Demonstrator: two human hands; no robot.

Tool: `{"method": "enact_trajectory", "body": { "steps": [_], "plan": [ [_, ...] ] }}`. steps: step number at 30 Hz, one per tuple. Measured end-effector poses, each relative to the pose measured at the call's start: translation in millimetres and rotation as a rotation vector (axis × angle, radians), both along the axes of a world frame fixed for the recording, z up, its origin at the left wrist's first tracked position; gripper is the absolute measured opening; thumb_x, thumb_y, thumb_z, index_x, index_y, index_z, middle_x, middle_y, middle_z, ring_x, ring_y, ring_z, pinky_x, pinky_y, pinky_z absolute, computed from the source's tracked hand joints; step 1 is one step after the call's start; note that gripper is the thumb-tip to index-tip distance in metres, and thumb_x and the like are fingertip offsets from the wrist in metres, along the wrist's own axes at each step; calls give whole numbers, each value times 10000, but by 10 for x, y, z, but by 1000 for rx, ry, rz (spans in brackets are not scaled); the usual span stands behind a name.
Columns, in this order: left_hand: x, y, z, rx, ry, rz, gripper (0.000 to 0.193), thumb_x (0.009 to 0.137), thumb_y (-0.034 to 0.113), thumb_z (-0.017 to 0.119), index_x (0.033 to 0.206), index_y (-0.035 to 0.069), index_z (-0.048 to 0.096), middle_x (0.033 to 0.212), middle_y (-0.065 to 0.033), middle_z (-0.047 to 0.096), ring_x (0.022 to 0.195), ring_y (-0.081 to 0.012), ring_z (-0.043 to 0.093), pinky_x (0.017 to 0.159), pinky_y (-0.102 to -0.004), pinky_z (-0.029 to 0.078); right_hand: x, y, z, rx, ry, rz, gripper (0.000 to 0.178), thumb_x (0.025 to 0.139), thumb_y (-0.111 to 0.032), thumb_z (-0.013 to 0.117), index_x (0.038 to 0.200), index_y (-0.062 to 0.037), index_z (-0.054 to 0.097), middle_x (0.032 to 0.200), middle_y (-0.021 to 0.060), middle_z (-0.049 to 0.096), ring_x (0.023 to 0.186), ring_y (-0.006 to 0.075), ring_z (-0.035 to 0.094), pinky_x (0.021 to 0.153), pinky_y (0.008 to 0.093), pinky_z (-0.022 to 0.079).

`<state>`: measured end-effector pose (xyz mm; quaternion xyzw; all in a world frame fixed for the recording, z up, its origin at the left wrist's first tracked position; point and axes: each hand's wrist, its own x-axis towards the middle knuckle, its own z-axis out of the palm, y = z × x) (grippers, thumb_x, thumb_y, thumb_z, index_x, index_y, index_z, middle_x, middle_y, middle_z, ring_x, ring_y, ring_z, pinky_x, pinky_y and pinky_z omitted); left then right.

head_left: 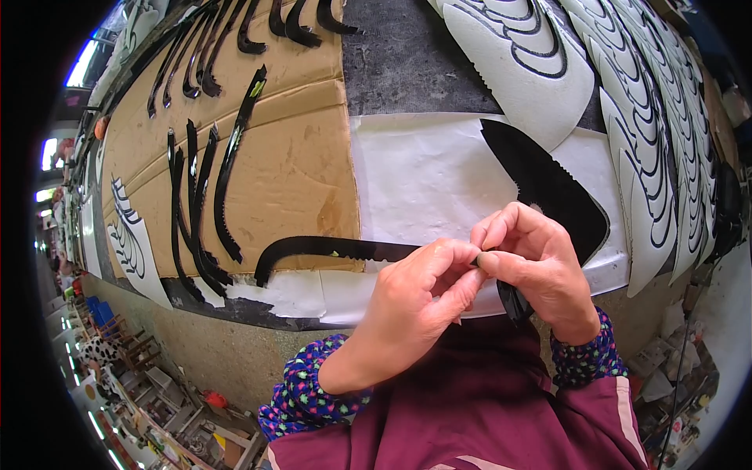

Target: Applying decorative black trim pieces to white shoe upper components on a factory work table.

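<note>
As hands pinch small dark bit together, left partly hides black strip, right partly hides black panel.

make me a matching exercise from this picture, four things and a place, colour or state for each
1. cardboard sheet
2. broad black piece
3. left hand and right hand
4. sleeves

A. fingertips together at a small dark piece
B. blue with coloured spots
C. lying on a white sheet
D. brown, under several black strips

Pairs: 1-D, 2-C, 3-A, 4-B
</note>
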<state>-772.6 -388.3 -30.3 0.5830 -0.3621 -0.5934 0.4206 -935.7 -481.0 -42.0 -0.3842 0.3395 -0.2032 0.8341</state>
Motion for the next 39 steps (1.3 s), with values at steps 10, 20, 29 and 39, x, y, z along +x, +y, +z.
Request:
{"method": "enact_trajectory", "body": {
  "steps": [10, 20, 29, 39],
  "plan": [
    [-22, -24, -10, -41, 47, 0, 151, 933, 60, 636, 1069, -2, 615, 857, -23, 650, 683, -55, 603, 572, -194, 498, 120, 77, 2, -126, 56, -37, 155, 916, -68, 655, 892, -43, 504, 933, 57, 584, 795, 62, 535, 678, 204, 454],
    [46, 58, -33, 118, 314, 93, 178, 913, 75, 673, 1056, -10, 609, 834, -38, 652, 668, -71, 617, 542, -194, 507, 21, 147, -22, -459, 209, -204, 191, 1028, -180, 499, 1044, 8, 532, 977, 69, 625, 790, 87, 593, 747, 221, 495],
    [92, 77, -29, 147, 326, 117, 187, 923, 98, 665, 1064, -9, 605, 831, -45, 652, 661, -76, 615, 541, -196, 508, -69, 348, -177, -877, 242, -118, 279, 814, -2, 732, 1026, 12, 552, 1039, 158, 637, 940, 202, 643, 812, 299, 521],
    [117, 141, -50, 125, 156, 130, 202, 915, 90, 675, 1075, -12, 606, 856, -47, 657, 673, -64, 605, 563, -194, 507, -39, 331, -230, -1194, 289, -62, 298, 725, 56, 763, 935, -11, 562, 977, 163, 641, 888, 279, 642, 735, 327, 523]
  ]
}}
